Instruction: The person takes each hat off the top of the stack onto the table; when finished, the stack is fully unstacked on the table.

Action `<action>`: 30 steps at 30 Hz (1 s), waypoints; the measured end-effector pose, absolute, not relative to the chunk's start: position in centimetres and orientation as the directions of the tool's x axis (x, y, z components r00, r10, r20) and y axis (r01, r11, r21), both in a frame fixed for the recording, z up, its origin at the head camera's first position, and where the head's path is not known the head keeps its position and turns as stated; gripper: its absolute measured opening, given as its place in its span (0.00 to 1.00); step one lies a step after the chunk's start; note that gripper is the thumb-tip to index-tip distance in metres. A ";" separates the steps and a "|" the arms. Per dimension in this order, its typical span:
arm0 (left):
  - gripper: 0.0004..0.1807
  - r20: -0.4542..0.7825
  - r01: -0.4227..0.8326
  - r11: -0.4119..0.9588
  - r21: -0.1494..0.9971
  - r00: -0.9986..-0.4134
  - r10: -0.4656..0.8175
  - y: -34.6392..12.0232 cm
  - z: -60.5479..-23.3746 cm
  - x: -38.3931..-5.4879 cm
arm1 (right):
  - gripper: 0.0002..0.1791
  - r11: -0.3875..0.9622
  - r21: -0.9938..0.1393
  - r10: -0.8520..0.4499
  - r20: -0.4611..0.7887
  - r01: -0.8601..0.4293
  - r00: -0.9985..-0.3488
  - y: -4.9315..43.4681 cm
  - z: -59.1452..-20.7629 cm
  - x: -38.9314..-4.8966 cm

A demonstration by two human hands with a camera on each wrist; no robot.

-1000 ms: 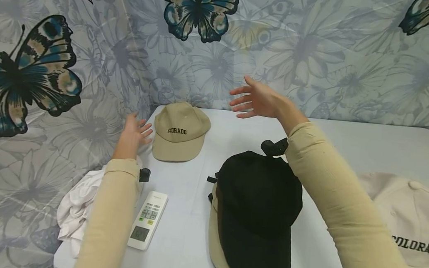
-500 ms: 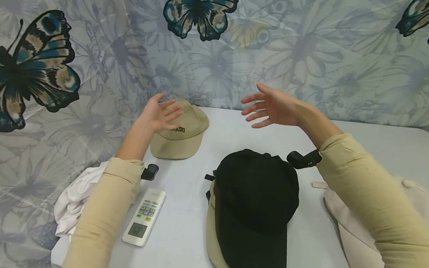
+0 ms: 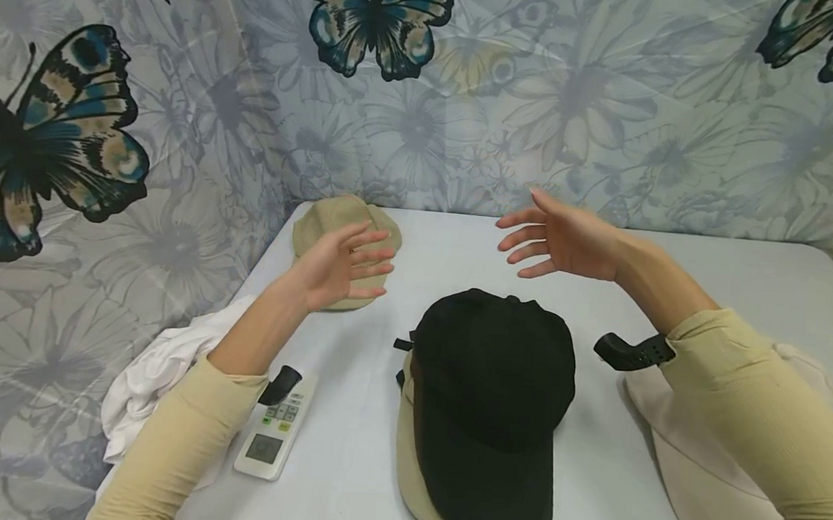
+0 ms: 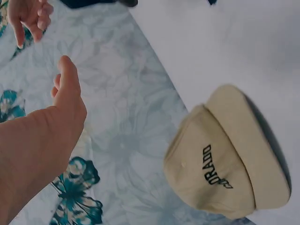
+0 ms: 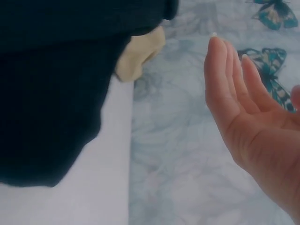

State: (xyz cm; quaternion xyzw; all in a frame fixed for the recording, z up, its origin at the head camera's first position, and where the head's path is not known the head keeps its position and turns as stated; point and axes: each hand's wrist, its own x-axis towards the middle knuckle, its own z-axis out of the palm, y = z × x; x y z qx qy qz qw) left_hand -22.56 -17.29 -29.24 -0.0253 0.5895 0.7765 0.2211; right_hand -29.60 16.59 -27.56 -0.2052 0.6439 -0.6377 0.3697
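Note:
My left hand (image 3: 339, 269) is raised with its fingers spread, and in the head view it overlaps the tan cap (image 3: 318, 217) at the back left. The left wrist view shows that tan cap (image 4: 218, 164) lying with dark lettering across its front. Opposite, my right hand (image 3: 570, 237) is up over the far part of the table, palm turned inward, fingers extended and holding nothing. Below and between the hands sits a black cap (image 3: 490, 394), stacked on a beige cap (image 3: 412, 469) whose brim shows at the left. The black cap (image 5: 51, 103) fills the left of the right wrist view.
A white remote control (image 3: 270, 435) lies beside my left forearm. Crumpled white cloth (image 3: 154, 379) is bunched at the table's left edge. A pale cap (image 3: 699, 465) lies at the right, partly under my right sleeve. Butterfly-patterned fabric (image 3: 424, 148) hangs behind the white table (image 3: 352, 449).
My left hand has swung right, from beside the tan cap to in front of it. The right hand has moved right and slightly down. The caps and the remote control stay put.

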 end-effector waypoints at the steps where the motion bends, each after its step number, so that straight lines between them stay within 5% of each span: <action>1: 0.29 -0.296 -0.372 -0.197 0.907 -0.896 0.332 -17.2 -29.4 -22.0 | 0.31 0.097 -0.972 -0.735 -0.214 0.212 -0.643 16.8 -27.7 -29.4; 15: 0.29 -0.290 -0.408 -0.152 0.900 -0.823 0.489 -15.5 -32.6 -16.7 | 0.27 0.009 -0.977 -0.748 -0.149 0.214 -0.647 20.8 -30.1 -26.4; 30: 0.26 -0.387 -0.478 -0.138 0.867 -0.822 0.418 -13.5 -36.1 -14.2 | 0.25 0.089 -0.964 -0.742 -0.233 0.252 -0.628 22.6 -32.1 -23.9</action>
